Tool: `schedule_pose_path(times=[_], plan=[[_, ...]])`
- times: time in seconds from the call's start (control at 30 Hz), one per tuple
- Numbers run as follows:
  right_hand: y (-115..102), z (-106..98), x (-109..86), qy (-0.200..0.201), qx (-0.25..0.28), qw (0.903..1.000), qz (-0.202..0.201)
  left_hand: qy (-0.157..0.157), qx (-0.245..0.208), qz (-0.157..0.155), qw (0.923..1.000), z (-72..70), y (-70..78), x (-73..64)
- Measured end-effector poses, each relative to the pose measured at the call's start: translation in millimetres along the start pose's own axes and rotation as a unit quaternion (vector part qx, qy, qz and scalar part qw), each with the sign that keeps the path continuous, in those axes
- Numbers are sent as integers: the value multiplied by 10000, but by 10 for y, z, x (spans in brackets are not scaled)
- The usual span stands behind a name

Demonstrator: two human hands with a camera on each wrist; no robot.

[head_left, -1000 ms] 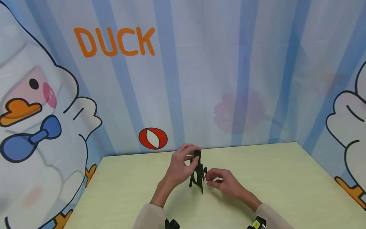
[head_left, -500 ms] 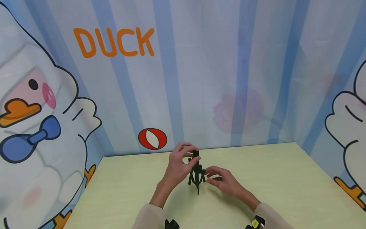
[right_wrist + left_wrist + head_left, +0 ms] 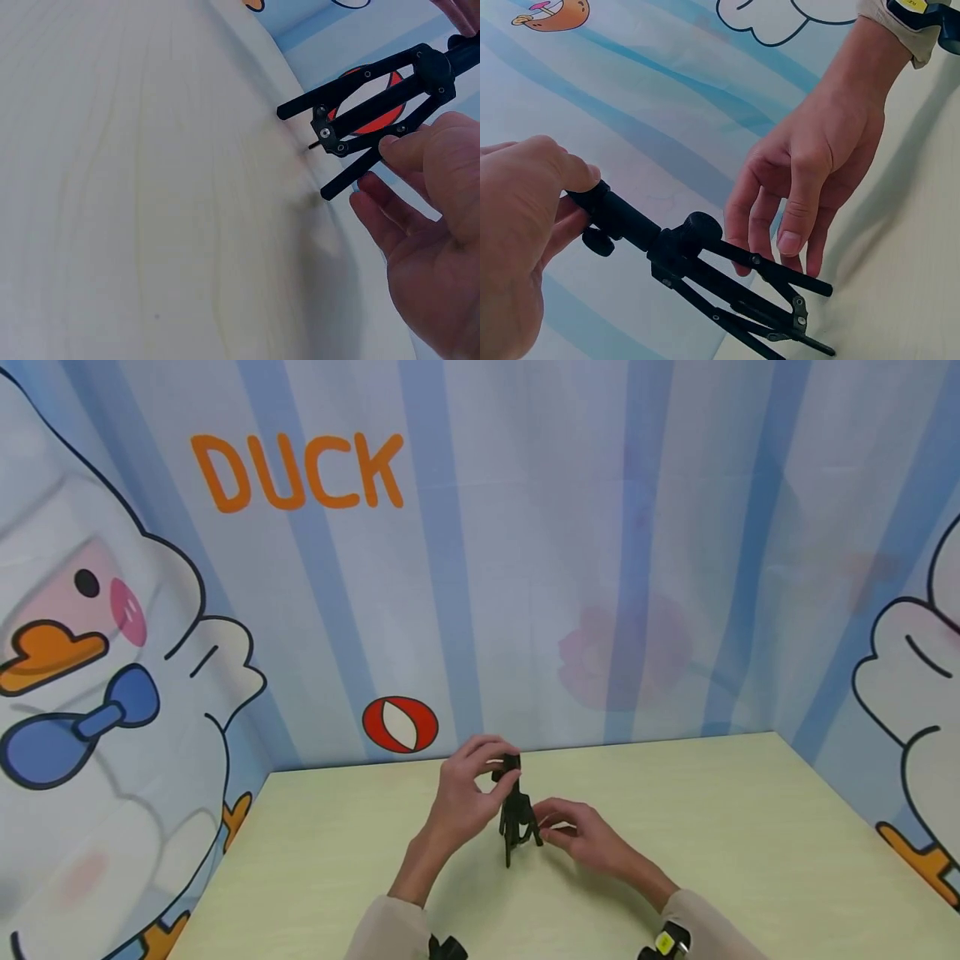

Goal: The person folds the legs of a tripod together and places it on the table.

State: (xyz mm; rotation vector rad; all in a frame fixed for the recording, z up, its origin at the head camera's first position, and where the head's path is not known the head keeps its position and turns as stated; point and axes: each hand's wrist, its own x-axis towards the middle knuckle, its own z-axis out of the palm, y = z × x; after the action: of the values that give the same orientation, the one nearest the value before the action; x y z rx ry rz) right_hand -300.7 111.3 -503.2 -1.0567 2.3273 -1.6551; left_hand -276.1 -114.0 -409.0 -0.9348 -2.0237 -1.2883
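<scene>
A small black tripod (image 3: 515,814) is held roughly upright, with its legs (image 3: 352,172) partly spread. My left hand (image 3: 461,793) grips the top of its column between thumb and fingers. In the left wrist view, knobs (image 3: 703,229) stick out from the tripod's side. Beside the legs, on the right, is my right hand (image 3: 596,842), its fingers loosely bent. Its thumb and fingertips lie at one leg in the right wrist view; whether they touch it, I cannot tell. Below the tripod's foot, a shadow falls on the table.
The pale yellow table (image 3: 337,860) extends around both hands. Behind it hangs a blue striped cloth backdrop (image 3: 525,568) with printed ducks and a red ball (image 3: 401,724). Wrist cameras (image 3: 663,939) are strapped over the sleeves.
The tripod has turned about its upright axis in my left hand, so its legs point differently, and it has shifted slightly left. My right hand stays close beside the legs.
</scene>
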Motion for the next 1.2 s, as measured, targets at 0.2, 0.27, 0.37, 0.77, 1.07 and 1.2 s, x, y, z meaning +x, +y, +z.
schedule_pose_path(times=[0.2, 0.27, 0.37, 0.77, 1.07, 1.2], plan=[[-30, 24, -16, -239, 115, 9996, 136, -99, -171, -12, 9998, -25, -8, -7], [-36, 38, -19, -299, 185, 9993, 159, -96, -211, 46, 9997, -24, -22, -13], [-45, 60, -12, -345, 264, 9989, 166, -91, -190, 95, 9997, -27, -33, -19], [-35, 92, 12, -454, 178, 9988, 35, -96, -155, -22, 9998, -28, -14, -32], [-12, 110, 29, -481, -47, 9985, -254, -69, -220, 27, 9997, -27, -19, -46], [-7, 108, 38, -488, -165, 9980, -358, -93, -261, 21, 9996, -25, -18, -42]])
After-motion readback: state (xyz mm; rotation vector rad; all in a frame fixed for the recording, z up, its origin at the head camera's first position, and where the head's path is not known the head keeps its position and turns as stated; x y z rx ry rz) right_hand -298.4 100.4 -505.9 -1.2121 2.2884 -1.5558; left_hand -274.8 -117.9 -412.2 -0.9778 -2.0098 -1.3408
